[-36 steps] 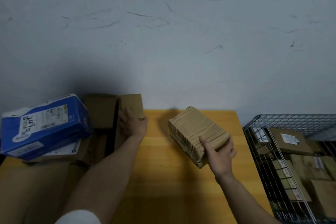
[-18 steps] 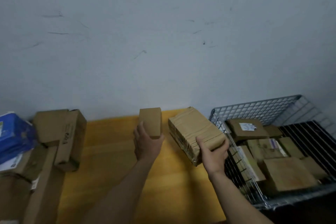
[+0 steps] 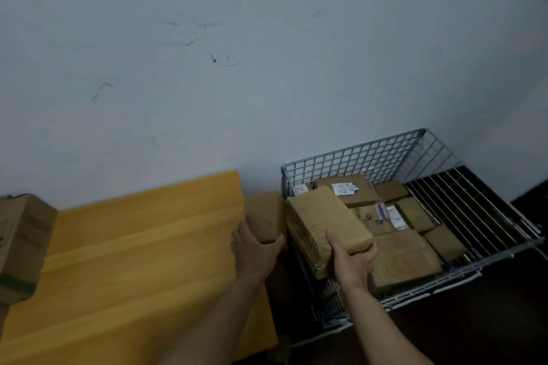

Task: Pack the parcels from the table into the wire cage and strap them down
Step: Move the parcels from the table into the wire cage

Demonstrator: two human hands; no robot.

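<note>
Parcels fill both hands at the near left corner of the cage (image 3: 355,157). The right hand (image 3: 353,261) grips the near end of a taped parcel (image 3: 323,222), thumb on top and fingers curled beneath, holding it tilted above the cage rim. The left hand (image 3: 255,249) cups a small box (image 3: 265,218) from below, thumb curled round its edge, in the gap between the worktop (image 3: 142,246) edge and the cage wall. Packed parcels (image 3: 400,258) already line most of the cage floor; room seems left toward the barred right side. To do this step well, I judge the taped parcel should clear the rim first, then be levelled and laid flat against its neighbours so no hollow is left; the small box can fill a leftover gap. A carton (image 3: 20,243) sits at the worktop's left end; no strap shows.
</note>
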